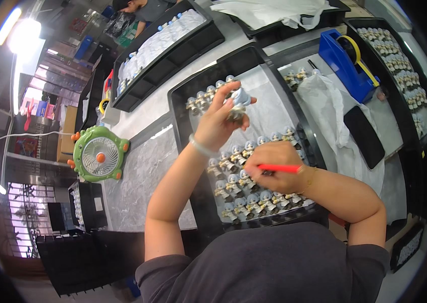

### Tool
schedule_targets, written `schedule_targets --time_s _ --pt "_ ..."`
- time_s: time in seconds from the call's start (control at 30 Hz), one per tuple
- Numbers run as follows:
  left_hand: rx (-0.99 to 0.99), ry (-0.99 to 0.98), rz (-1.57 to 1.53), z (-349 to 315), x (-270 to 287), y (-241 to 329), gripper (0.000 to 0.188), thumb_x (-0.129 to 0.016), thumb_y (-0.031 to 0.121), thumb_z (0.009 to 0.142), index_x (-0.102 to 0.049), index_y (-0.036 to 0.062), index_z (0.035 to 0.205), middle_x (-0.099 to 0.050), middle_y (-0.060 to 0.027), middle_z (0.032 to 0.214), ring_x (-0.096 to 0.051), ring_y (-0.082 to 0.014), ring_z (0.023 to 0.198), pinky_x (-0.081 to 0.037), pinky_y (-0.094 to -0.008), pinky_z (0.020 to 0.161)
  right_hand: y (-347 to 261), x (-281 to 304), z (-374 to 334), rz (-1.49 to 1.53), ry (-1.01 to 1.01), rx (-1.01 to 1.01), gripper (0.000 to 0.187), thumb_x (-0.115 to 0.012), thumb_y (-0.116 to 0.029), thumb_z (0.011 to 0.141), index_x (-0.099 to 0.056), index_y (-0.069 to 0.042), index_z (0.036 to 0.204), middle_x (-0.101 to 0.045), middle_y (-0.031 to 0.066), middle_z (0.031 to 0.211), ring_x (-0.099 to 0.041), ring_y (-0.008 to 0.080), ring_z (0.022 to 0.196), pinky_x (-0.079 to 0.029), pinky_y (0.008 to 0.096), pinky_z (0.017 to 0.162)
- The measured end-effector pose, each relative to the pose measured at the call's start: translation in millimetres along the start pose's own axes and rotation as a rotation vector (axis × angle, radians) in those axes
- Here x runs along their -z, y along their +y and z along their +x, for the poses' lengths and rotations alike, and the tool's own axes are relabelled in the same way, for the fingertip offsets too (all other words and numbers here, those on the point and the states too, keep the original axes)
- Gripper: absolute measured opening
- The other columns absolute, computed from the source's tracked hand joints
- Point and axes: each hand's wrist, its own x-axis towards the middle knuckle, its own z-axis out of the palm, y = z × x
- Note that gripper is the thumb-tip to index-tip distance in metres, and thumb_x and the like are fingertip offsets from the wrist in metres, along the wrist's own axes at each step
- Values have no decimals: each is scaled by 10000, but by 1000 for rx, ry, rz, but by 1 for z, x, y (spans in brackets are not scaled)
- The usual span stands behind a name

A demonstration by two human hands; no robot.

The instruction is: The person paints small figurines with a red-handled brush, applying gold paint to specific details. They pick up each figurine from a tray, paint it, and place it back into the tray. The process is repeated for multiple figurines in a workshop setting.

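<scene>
Two hands busy: left hand point(218, 121) pinches a small figurine point(239, 101) upright above the black tray point(183, 108). Right hand point(274, 166) grips a red pen point(279, 168), lying sideways, tip pointing left.

**Layout on your table**

Tray point(183, 108) of figurines point(246, 194) sits straight before you on the table point(143, 171). Fan point(98, 155) lies left of it. Tape dispenser point(347, 63) and phone point(364, 136) lie right. Second tray point(165, 68) behind, third tray point(425, 86) far right.

Head-worn fisheye, looking down, probably close
</scene>
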Motion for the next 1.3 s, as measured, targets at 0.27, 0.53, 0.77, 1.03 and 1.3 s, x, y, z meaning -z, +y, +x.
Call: schedule_targets --time_s 0.27,0.53,0.77,1.03,1.3 --pt "-203 -78 -112 -90 -20 13 821 -616 -30 583 -229 90 1297 -362 -214 1232 -542 -187 760 -457 -269 666 1 4 2 143 85 -232 116 -539 -84 773 -564 -12 685 -503 13 584 -406 66 499 -319 220 455" --pt "-326 -62 67 -96 -21 -3 772 -642 -51 527 -220 150 1142 -368 -189 1211 -527 -187 769 -427 -295 677 6 7 3 74 128 -255 145 -522 -95 799 -576 -9 694 -500 15 574 -401 61 499 -301 212 460" --pt "-184 -154 -325 -96 -11 -5 811 -705 38 507 -233 142 1158 -385 -231 1209 -580 -244 734 -437 -289 671 5 10 5 46 138 -234 145 -508 -86 802 -573 -1 703 -519 35 592 -440 91 505 -333 222 475" --pt "-86 -25 -226 -95 -13 -8 765 -727 120 458 -312 89 1099 -444 -248 1121 -544 -263 913 -454 -345 748 -17 10 1 -285 148 385 127 -534 -198 820 -595 -87 830 -552 25 661 -492 143 516 -375 265 443" --pt "-80 -88 -202 -88 -10 -12 673 -713 98 547 -303 75 1080 -420 -242 1147 -522 -230 788 -416 -325 723 -15 11 12 -348 108 263 141 -555 -189 802 -599 -55 803 -570 46 677 -510 184 538 -378 272 474"
